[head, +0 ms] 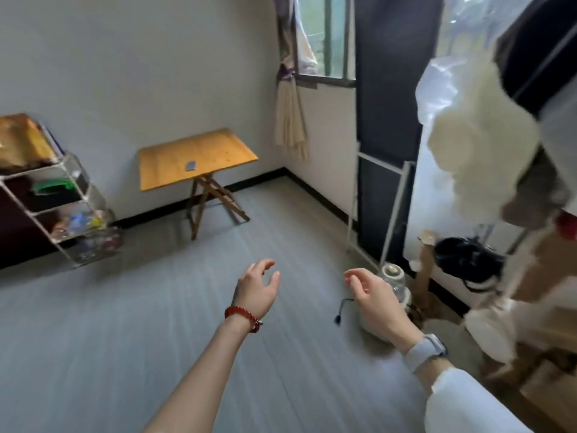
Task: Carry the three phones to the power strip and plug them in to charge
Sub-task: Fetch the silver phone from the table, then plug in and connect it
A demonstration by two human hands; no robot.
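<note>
One dark phone [190,165] lies flat on a small yellow folding table [218,151] against the far wall. I see no other phone and no power strip. My left hand [257,285], with a red bead bracelet at the wrist, is held out over the grey floor with fingers apart and nothing in it. My right hand [371,293], with a grey watch on the wrist, is also out in front, fingers loosely spread and empty. Both hands are well short of the table.
A white wire shelf rack [56,207] with clutter stands at the left wall. At the right are a clothes rack with hanging garments [477,145], a white appliance with a glass jar [395,276] and a black plug [337,319] on the floor. Grey floor [187,307] lies between me and the table.
</note>
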